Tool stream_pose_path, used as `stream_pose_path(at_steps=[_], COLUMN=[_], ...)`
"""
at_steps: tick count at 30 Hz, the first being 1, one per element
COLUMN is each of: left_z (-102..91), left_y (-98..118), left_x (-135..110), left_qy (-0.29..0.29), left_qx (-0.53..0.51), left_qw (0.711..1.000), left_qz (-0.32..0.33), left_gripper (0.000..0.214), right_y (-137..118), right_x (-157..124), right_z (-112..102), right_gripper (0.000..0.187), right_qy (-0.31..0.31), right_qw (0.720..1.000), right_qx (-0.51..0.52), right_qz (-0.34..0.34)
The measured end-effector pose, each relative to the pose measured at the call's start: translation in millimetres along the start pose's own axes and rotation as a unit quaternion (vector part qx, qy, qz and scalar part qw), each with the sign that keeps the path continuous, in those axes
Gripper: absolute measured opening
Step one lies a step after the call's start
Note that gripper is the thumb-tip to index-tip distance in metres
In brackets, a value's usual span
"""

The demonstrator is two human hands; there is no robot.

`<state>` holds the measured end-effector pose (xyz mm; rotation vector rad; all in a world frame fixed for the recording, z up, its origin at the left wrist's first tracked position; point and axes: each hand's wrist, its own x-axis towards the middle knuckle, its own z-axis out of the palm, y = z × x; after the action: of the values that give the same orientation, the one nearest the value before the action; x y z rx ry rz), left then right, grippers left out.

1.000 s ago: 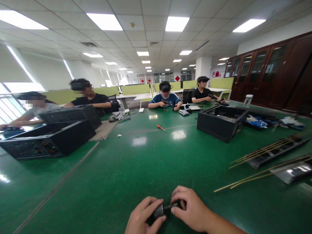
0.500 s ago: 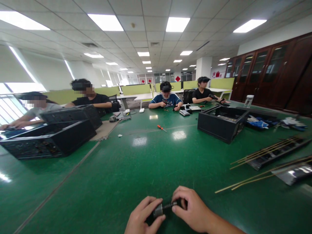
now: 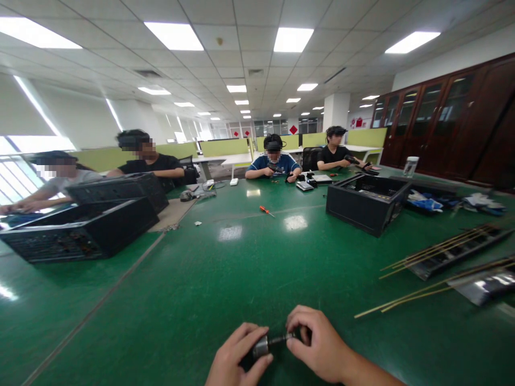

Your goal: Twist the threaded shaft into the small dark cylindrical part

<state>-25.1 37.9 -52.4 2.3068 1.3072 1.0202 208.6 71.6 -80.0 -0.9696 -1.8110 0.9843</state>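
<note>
Green and glossy, a tabletop spreads before us beneath bright ceiling lights, and low in the view, over its near part, our two bare hands work on one small object. Our left hand is clamped around a dark cylinder that shows a greyish band, fingers above and thumb below. From the cylinder a thin shaft reaches, tilting slightly upward, towards our right hand, whose thumb and forefinger are pinched together at its far end. What else those fingertips cover is too dark and hidden for us to tell.

To do this well, we judge that the left hand should serve as the vice, firm and unmoving, while the right makes only small, controlled movements. We would hold shaft and cylinder in one straight line, since a sideways push could bend or jam the join. A light pinch should let us feel any catching, and resting our wrists on the tabletop would probably steady both hands. An orange-handled screwdriver farther off and long sticks to our right lie well apart from our fingers, so neither should hinder us
</note>
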Motion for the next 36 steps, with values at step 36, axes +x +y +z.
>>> stream_pose_path(at_steps=[36], left_z=[-2.1], left_y=[0.1], left_x=[0.3], left_qy=[0.028], left_qx=[-0.004], left_qw=[0.999], left_qz=[-0.026], left_gripper=[0.032], right_y=[2.3], right_x=[-1.3], right_z=[-6.7], right_gripper=[0.007], right_qy=[-0.007], right_qw=[1.000], right_qx=[0.003], right_qz=[-0.020])
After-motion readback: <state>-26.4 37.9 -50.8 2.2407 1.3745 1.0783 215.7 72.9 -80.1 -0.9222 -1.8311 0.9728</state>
